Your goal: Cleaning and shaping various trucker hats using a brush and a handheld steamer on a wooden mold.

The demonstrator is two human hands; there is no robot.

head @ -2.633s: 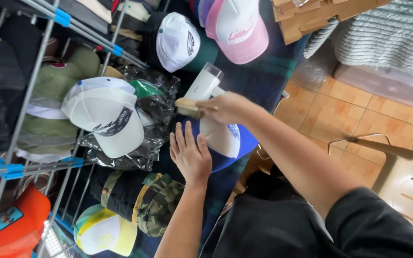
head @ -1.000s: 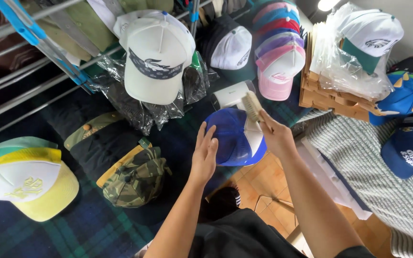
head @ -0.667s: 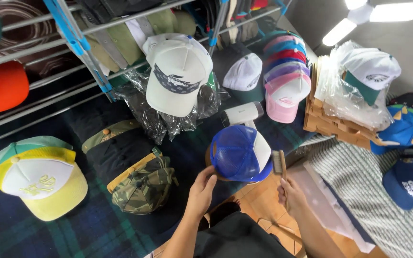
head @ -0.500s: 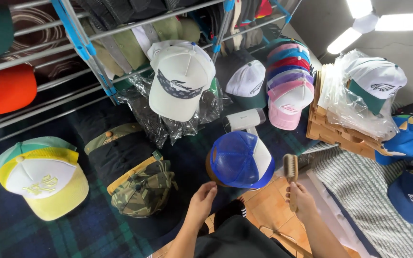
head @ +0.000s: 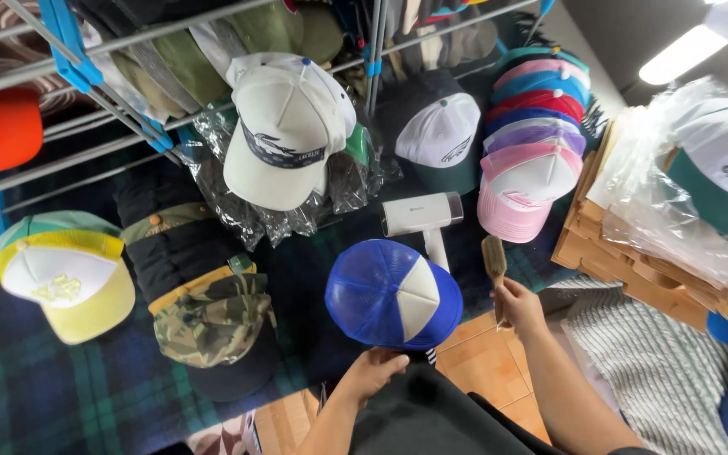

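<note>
My left hand [head: 374,371] pinches the blue cap [head: 393,293] at its near edge; it looks light and soft. My right hand [head: 517,305] is closed around the wooden brush [head: 494,259].

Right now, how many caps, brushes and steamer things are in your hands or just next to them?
Blue-and-white cap, at the fingers of the left hand: 1
Wooden brush, held in the right hand: 1
White handheld steamer, lying just behind that cap: 1
Total: 3
</note>
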